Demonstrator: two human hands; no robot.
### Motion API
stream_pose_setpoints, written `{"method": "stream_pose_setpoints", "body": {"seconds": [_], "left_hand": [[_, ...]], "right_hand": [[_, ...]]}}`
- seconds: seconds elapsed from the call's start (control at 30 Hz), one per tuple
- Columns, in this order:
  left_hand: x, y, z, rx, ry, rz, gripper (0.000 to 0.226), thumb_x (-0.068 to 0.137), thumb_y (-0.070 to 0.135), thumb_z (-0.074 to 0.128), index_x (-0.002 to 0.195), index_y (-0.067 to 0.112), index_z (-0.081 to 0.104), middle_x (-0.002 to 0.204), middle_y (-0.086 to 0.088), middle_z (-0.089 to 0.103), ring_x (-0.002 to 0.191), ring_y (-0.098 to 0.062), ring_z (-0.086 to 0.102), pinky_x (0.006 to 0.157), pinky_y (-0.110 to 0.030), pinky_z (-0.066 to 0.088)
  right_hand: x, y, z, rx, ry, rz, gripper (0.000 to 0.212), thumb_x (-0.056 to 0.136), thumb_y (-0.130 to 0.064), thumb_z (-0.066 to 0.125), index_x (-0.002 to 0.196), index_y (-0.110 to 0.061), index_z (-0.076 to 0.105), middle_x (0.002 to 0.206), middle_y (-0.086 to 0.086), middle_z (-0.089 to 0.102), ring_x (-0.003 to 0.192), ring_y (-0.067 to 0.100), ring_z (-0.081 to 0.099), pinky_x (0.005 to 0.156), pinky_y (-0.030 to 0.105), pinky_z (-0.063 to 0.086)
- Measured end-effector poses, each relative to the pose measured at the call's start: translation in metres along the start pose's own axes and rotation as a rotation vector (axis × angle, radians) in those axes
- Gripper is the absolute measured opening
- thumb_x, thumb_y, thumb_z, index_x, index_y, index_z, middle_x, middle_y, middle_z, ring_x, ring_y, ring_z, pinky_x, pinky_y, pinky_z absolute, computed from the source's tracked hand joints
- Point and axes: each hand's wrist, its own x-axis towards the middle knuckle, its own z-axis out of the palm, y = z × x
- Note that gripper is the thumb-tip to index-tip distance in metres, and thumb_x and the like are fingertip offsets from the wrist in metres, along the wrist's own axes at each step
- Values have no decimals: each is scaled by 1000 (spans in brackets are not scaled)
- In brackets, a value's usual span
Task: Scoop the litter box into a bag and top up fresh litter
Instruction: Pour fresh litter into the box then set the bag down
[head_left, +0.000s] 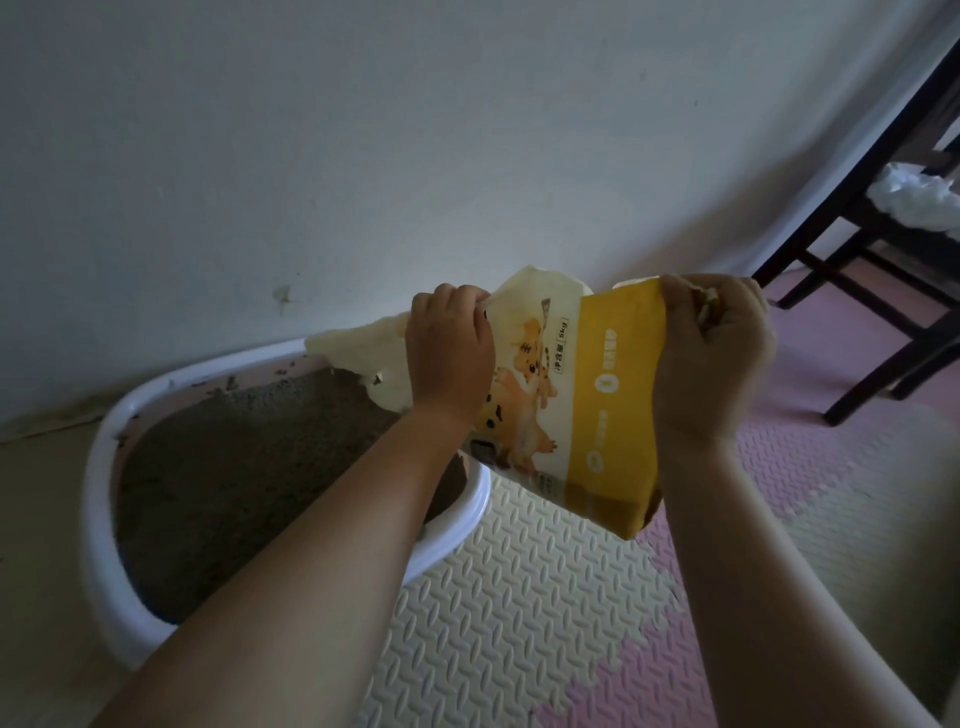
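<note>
Bag: a yellow and cream plastic litter bag (561, 395) printed with orange cartoon tigers and a "5kg" mark. A broad yellow band runs along one side, with small white emblems on it.
Bag shape: it looks slack and creased. Its cream end is crumpled and flares into a ragged flap.
Bag position: it is held in the air, tilted. The cream flap hangs over the far right part of the box, and the yellow end is raised to the right, above the mat.
Left hand (449, 353): its back faces the camera. The fingers are curled over the bag's upper edge, gripping the cream part beside the tiger print.
Right hand (711, 353): the fingers are clenched tight round the bunched corner of the yellow end. A bit of crumpled plastic shows between them.
Litter box (98, 499): an oval white plastic tray with a pale pink inner wall, set on the floor against the wall.
Litter (249, 467): grey-brown granules fill the tray, and a few crumbs stick to the far pink wall.
Floor: an embossed foam mat (519, 597) in cream and pink tiles.
Background: a plain white wall (363, 130). At the right stands a dark wooden chair (852, 249) with a crumpled white bundle (914, 195) on it.
</note>
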Motion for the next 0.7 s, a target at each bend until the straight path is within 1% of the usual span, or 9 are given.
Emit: {"method": "stream_pose_setpoints", "body": {"seconds": [0.13,0.27,0.37,0.5,0.7], "left_hand": [[-1,0,3,12,-6,-7,21,96,14,41,99,12,62,95,-3,60,92,-21,46,78,-34,42],[-1,-4,3,5,23,-34,20,96,13,41,98,12,60,94,-3,58,89,-18,42,76,-32,38],[-5,-4,6,-7,30,-39,20,96,15,40,98,12,60,93,-4,57,87,-16,39,76,-31,37],[-11,-3,12,26,34,-6,18,94,15,43,101,12,59,95,-4,57,88,-21,44,77,-31,37],[-12,-2,12,23,19,13,23,92,7,46,109,12,60,102,-7,58,97,-25,46,80,-29,36]], "right_hand": [[-1,-4,-2,-9,4,-17,13,87,-23,62,79,-13,63,79,0,55,67,-7,45,64,5,33],[1,-11,-5,-11,-3,-36,13,87,-24,62,80,-14,63,80,-2,55,67,-5,45,63,8,36],[2,-16,-6,-20,7,-57,15,86,-25,62,81,-11,65,80,-1,56,67,-7,45,64,7,36],[2,-17,-6,-35,9,-67,18,86,-27,62,81,-10,66,80,-2,56,67,-8,46,65,5,34],[1,-23,-3,-40,9,-101,18,87,-27,62,80,-10,66,79,-3,54,68,-10,46,63,5,33]]}}
